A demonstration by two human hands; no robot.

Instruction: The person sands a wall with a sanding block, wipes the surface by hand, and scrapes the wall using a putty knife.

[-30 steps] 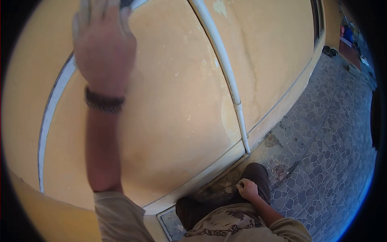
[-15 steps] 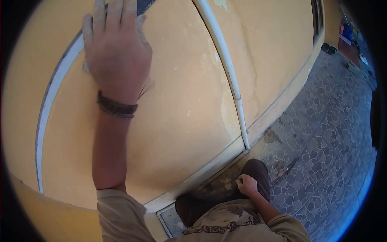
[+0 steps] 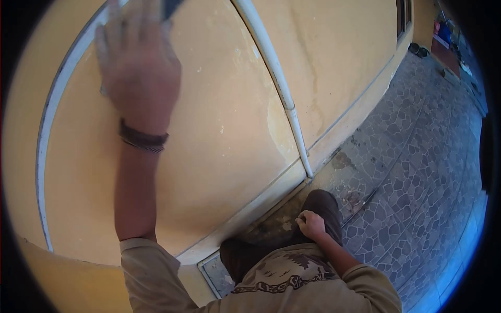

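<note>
My left hand (image 3: 140, 83) is raised at the upper left, palm against the yellow wall (image 3: 209, 125), its fingers stretched upward and blurred. Under it is a dark, flat sheet that looks like sandpaper (image 3: 170, 7); most of it is covered by the hand or cut off by the top of the view. A dark braided band (image 3: 142, 137) circles that wrist. Low in the view, my right hand (image 3: 312, 225) rests by my thigh with its fingers curled in, and nothing shows in it.
A white pipe (image 3: 276, 78) runs down the wall to the floor. Left of my arm curves a pale strip (image 3: 49, 130). Stone-patterned paving (image 3: 396, 198) lies to the right, with shoes (image 3: 418, 50) farther off by the wall. The wall's paint has chipped patches.
My left hand and the dark sheet have slid slightly lower along the wall. The whole view has shifted a little. My right hand stays curled by my thigh.
</note>
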